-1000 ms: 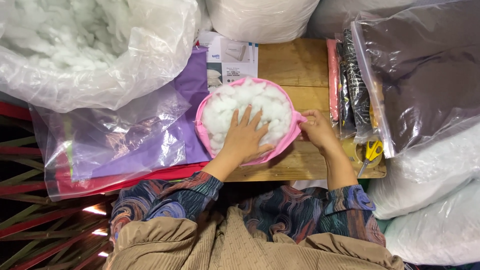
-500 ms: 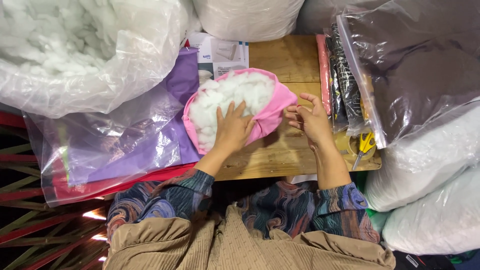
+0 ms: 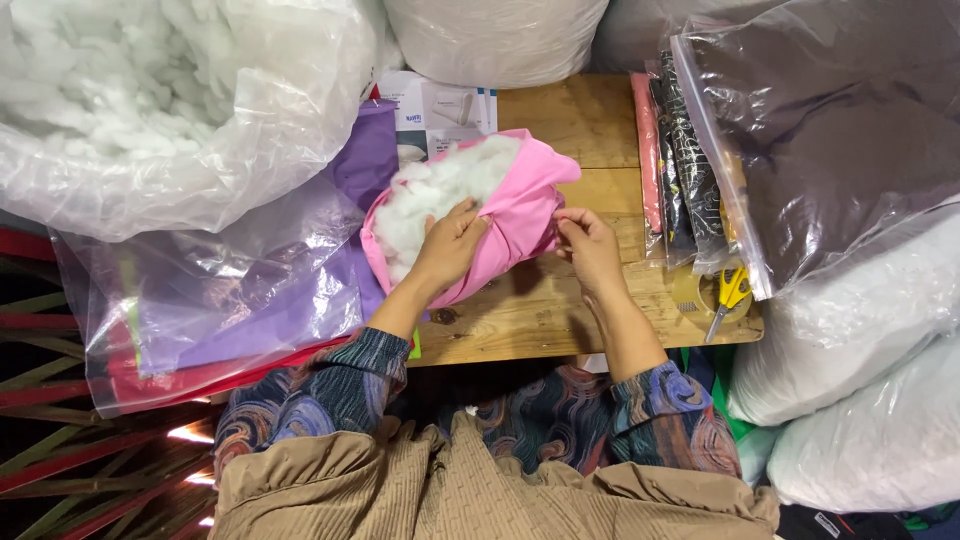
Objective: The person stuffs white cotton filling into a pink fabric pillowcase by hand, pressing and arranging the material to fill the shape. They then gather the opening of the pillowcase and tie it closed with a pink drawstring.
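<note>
A pink fabric cover [image 3: 520, 215] lies on the wooden table [image 3: 560, 300], partly folded over a mound of white stuffing [image 3: 430, 190]. My left hand [image 3: 450, 240] presses down where the stuffing meets the pink cloth, fingers spread. My right hand [image 3: 585, 240] pinches the right edge of the pink cover between thumb and fingers. Much of the stuffing is hidden under the fold.
A big clear bag of white stuffing [image 3: 150, 100] fills the upper left. A clear bag with purple fabric [image 3: 250, 300] lies left of the cover. Bagged dark fabrics [image 3: 830, 140] and yellow-handled scissors [image 3: 728, 295] sit at the right, white sacks [image 3: 860, 400] below them.
The round open cover has been drawn over the stuffing from the right side. My right hand moved inward with the pink edge; my left hand kept pressing the filling.
</note>
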